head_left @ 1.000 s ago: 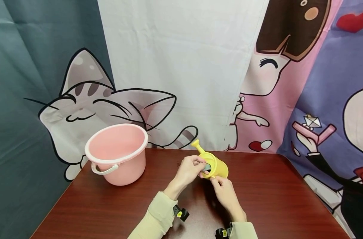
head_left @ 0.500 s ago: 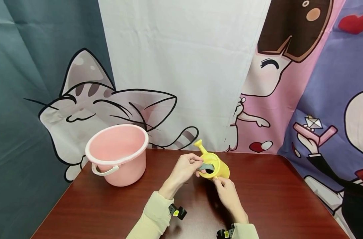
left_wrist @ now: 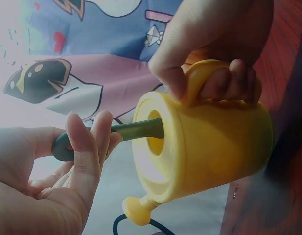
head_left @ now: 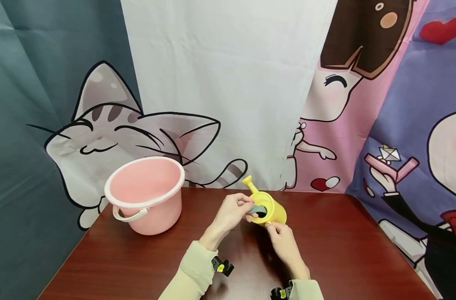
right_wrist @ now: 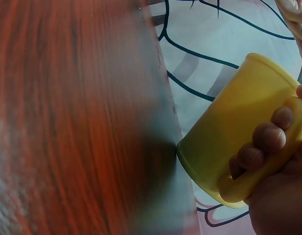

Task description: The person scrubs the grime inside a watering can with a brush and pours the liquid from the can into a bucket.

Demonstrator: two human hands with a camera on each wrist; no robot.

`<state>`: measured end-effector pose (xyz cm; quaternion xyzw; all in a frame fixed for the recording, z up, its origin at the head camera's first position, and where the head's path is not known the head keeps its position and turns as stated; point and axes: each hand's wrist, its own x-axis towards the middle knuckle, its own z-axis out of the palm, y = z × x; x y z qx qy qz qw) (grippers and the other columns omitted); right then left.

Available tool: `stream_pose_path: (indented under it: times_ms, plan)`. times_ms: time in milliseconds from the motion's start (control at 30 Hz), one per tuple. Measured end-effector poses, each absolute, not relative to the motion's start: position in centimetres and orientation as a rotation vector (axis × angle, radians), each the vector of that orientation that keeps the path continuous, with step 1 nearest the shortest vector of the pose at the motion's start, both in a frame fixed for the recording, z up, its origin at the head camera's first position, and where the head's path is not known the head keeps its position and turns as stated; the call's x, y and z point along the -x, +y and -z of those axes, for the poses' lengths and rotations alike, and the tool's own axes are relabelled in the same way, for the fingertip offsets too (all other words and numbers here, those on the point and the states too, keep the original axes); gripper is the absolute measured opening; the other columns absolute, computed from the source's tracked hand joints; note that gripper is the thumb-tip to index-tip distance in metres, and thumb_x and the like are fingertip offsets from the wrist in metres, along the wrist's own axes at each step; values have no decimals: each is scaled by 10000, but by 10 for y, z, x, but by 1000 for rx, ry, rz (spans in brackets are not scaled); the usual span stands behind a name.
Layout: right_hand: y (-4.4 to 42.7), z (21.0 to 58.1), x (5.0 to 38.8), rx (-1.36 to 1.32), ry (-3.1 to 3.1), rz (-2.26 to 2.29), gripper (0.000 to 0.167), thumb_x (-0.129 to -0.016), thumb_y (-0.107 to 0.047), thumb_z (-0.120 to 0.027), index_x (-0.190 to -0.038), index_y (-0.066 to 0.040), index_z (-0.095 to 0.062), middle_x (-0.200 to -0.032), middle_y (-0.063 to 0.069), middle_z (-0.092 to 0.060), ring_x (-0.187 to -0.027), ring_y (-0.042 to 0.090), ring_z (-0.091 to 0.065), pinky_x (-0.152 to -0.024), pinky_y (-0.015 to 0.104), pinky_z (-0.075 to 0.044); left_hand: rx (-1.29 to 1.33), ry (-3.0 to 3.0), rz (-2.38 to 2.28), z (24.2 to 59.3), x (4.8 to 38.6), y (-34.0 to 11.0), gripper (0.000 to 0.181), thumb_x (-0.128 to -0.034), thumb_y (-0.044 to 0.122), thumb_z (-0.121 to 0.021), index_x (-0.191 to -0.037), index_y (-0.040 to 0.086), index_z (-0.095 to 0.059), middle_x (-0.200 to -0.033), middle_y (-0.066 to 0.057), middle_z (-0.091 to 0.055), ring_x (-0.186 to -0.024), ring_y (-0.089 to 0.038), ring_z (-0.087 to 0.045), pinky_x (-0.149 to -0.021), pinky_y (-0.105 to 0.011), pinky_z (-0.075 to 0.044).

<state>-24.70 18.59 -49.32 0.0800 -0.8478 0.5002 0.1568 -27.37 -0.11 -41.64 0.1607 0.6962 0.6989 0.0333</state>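
A yellow toy watering can [head_left: 274,210] is tilted above the table, its round opening turned toward the left hand. Curled through its handle, the fingers of my right hand [head_left: 284,243] grip it; the right wrist view shows them on the can [right_wrist: 239,122]. My left hand [head_left: 229,214] pinches a grey-green handle [left_wrist: 138,129] between thumb and fingers. The handle's far end goes into the can's opening and is hidden there, so its kind cannot be told. In the left wrist view, the spout's sprinkler head [left_wrist: 137,210] points down below the opening.
A pink bucket [head_left: 168,212] with a white handle [head_left: 130,215] stands at the left of the brown wooden table [head_left: 340,250]. Behind the table hangs a cloth [head_left: 228,75] printed with a cat and cartoon figures.
Over the last second my left hand has drawn slightly left, and more of the grey-green handle shows outside the can. The right hand keeps its grip; the bucket stays put.
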Motion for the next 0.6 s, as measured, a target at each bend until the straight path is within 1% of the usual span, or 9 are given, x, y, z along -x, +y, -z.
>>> stream_pose_path:
  times_ms: [67, 100, 233, 333, 433, 600]
  plan:
    - [185, 493, 247, -228, -2436, -1435, 409, -945, -133, -590, -570, -118, -428, -573, -80, -329, -534, 68, -347, -510, 247, -308, -491, 2135, -2154, 419, 275, 0, 200, -913, 34, -606, -1050, -111, -621, -843, -221, -697, -733, -393, -687, -625, -343, -557]
    - [185, 493, 246, -226, -2441, -1434, 409, -947, -138, -592, -572, -116, -430, -575, -77, -330, -536, 69, -350, -511, 248, -311, -487, 2127, -2157, 421, 275, 1, 197, -914, 35, -607, -1049, -108, -620, -841, -215, -698, -730, -381, -690, -624, -334, -556]
    - [183, 495, 245, -215, -2463, -1419, 410, -937, -135, -602, -565, -128, -429, -567, -80, -328, -529, 66, -348, -506, 242, -309, -456, 2130, -2148, 429, 276, 5, 184, -903, 18, -615, -1032, -112, -617, -812, -168, -702, -666, -265, -694, -629, -342, -558]
    - [182, 495, 245, -236, -2457, -1398, 417, -931, -132, -607, -559, -132, -417, -557, -92, -321, -521, 60, -343, -495, 240, -306, -435, 2135, -2151, 433, 276, 8, 180, -897, 17, -620, -1028, -106, -619, -817, -161, -703, -651, -229, -693, -629, -329, -559]
    - [181, 493, 247, -261, -2439, -1384, 411, -931, -129, -604, -564, -131, -420, -558, -99, -318, -523, 58, -342, -494, 243, -307, -446, 2152, -2151, 434, 278, 10, 173, -895, 25, -623, -1025, -89, -626, -825, -165, -705, -644, -234, -692, -624, -315, -558]
    - [182, 493, 249, -249, -2424, -1372, 386, -918, -111, -605, -568, -138, -444, -564, -104, -317, -531, 59, -340, -504, 249, -308, -469, 2182, -2124, 433, 278, 12, 171, -887, 29, -631, -1021, -77, -638, -791, -138, -707, -605, -219, -672, -605, -295, -548]
